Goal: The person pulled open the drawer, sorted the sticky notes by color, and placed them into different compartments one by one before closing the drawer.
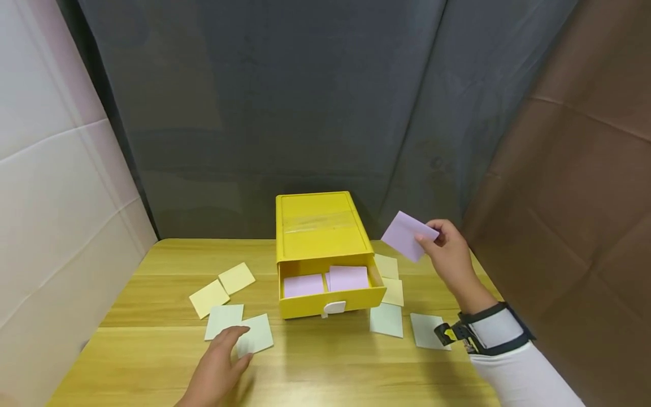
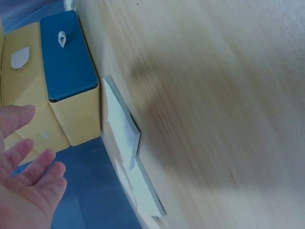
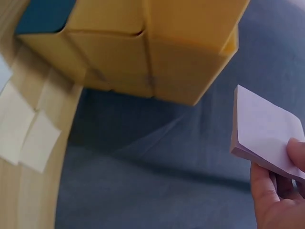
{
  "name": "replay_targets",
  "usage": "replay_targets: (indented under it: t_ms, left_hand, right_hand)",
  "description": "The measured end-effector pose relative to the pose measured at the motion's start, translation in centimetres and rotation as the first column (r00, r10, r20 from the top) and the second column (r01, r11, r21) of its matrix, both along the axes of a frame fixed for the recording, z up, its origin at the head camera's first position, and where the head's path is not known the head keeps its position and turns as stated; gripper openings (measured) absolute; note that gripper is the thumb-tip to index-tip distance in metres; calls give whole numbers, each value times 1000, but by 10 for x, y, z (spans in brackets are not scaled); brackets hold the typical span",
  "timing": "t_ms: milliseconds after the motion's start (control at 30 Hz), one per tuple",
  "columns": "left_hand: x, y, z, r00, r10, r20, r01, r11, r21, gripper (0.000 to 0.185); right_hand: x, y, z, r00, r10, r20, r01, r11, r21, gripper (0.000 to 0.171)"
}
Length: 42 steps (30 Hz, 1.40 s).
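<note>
Yellow drawer box (image 1: 319, 226) amid scattered notes (image 1: 222, 288)

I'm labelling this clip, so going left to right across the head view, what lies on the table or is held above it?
Two yellow pads → left hand on pale green pads → yellow drawer box → purple pad → right hand.

The right hand (image 1: 450, 254) is raised, forearm angled up, thumb and fingers (image 3: 267, 188) pinched together. The left hand (image 1: 218, 367) lies low, palm down, fingers (image 2: 33, 160) straight and spread.
</note>
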<state>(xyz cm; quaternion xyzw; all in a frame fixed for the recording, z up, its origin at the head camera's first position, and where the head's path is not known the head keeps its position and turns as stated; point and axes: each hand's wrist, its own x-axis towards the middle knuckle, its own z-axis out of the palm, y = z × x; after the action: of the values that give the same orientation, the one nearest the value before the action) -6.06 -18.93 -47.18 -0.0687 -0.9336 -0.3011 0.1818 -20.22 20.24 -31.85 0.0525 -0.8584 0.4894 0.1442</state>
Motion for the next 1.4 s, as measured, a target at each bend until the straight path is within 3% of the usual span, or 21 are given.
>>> replay_targets:
  t_ms: [233, 433, 767, 1000, 1133, 1400]
  left_hand:
    - [-3, 0, 2, 1000, 1, 0, -1, 1000, 14, 45]
    - [-4, 2, 5, 1000, 7, 11, -7, 1000, 24, 45]
    - [-4, 4, 9, 998, 9, 65, -12, 999, 40, 44]
    - [-3, 4, 10, 997, 11, 76, -15, 999, 42, 43]
    - [-3, 5, 11, 997, 13, 79, -16, 999, 44, 43]
    - [-2, 6, 10, 998, 11, 56, -13, 999, 38, 44]
  right_hand:
    - [7, -23, 14, 996, 94, -12, -93, 995, 27, 30]
    - [11, -43, 16, 978, 208, 19, -208, 977, 53, 21]
    - [14, -68, 5, 933, 353, 72, -358, 931, 72, 14]
    - [20, -80, 0, 876, 445, 183, -470, 874, 122, 13]
    - [21, -85, -2, 856, 460, 235, -498, 856, 141, 12]
    - [22, -87, -6, 867, 429, 252, -478, 859, 184, 12]
